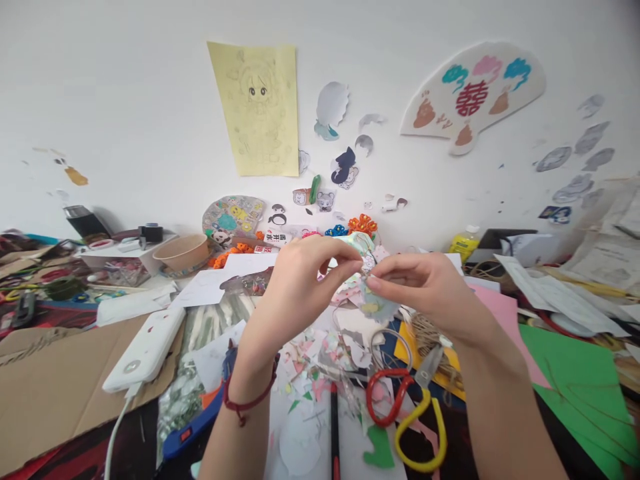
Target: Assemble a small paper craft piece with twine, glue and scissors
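Above the cluttered counter, the left hand and right hand nearly meet, each in a pinching grip on the pastel piece between them. Scissors lie idle near paper scraps, so some cutting seems done; what remains, I cannot tell.

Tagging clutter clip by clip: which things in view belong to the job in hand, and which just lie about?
Seemingly in use:
- left hand, right hand
- pastel pieces beside them (pinched item unclear)

Seemingly lying about:
- scissors
- glue gun
- white device
- green sheet
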Action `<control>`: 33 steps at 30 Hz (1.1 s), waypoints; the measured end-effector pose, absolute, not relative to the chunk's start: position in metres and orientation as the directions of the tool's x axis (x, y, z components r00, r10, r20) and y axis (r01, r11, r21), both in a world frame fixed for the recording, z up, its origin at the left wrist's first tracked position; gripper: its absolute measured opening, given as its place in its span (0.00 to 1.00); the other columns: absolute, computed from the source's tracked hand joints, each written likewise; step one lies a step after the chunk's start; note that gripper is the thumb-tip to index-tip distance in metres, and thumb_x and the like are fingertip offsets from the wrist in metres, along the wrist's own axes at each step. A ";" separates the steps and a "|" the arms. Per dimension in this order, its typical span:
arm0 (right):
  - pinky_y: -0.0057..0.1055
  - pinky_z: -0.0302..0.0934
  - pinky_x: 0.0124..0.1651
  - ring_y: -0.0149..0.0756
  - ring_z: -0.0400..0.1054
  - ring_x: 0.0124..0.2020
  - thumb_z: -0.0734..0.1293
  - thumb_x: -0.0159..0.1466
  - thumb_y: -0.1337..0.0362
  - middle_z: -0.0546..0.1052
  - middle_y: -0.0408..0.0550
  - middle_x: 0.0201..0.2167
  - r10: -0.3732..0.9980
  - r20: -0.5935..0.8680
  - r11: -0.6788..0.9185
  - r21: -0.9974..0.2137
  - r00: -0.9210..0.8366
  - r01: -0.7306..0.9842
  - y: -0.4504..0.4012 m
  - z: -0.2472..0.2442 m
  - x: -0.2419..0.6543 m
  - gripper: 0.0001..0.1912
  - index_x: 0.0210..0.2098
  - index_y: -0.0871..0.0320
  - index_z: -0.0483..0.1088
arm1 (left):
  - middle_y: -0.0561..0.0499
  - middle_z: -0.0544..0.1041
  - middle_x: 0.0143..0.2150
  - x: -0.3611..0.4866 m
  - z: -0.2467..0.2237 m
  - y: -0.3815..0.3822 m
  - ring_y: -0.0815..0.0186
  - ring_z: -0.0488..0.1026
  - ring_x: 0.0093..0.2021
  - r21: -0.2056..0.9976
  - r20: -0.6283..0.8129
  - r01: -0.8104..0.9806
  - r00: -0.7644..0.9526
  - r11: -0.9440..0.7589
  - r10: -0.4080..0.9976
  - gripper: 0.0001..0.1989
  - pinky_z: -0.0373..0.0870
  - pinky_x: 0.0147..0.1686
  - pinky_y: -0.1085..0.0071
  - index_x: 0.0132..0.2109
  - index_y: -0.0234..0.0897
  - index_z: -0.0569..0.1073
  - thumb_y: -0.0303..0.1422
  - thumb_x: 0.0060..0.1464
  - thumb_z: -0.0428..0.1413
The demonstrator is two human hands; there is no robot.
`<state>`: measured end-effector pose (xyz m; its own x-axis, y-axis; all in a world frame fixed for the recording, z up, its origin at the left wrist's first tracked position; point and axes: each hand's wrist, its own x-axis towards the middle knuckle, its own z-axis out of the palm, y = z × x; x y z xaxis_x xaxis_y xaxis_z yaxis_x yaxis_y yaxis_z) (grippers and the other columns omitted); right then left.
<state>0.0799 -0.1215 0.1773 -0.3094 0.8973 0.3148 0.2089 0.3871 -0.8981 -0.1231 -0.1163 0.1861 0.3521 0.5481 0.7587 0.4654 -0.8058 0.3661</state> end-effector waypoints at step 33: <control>0.32 0.70 0.39 0.37 0.74 0.36 0.76 0.57 0.57 0.81 0.47 0.37 0.874 0.446 0.480 -0.855 -0.193 0.196 -0.113 0.170 0.083 0.12 0.40 0.52 0.79 | 0.57 0.79 0.31 -0.124 0.189 -0.116 0.74 0.69 0.29 0.382 0.758 0.458 0.341 -0.802 0.556 0.05 0.62 0.32 0.73 0.36 0.37 0.76 0.29 0.62 0.58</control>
<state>0.0826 -0.1134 0.1702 -0.1925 0.8741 0.4459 0.1963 0.4795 -0.8553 -0.1237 -0.1158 0.1894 0.3411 0.5559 0.7580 0.4584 -0.8024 0.3822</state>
